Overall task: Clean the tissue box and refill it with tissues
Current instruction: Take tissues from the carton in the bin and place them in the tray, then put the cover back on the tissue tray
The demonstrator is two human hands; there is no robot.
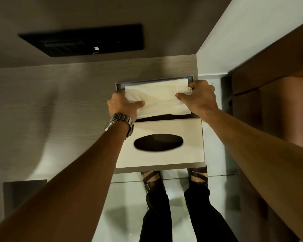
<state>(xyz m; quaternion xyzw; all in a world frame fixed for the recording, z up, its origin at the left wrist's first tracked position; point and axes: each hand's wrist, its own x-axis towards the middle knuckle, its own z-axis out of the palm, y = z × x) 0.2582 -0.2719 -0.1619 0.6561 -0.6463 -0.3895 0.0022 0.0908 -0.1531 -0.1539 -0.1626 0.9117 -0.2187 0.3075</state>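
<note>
A pale wood-grain desk (51, 105) is seen filling the left and middle of the view, lit softly from above, with broad shadows cast across it. A brown wall (94, 13) is seen behind it, and a black rectangular panel (84, 41) is set into that wall. A white wall (252, 32) is seen at the right, met by a dark reddish-brown wooden panel (278, 93). Below the desk's near edge, a glossy pale floor (122, 206) is shown, with light reflected in it.
</note>
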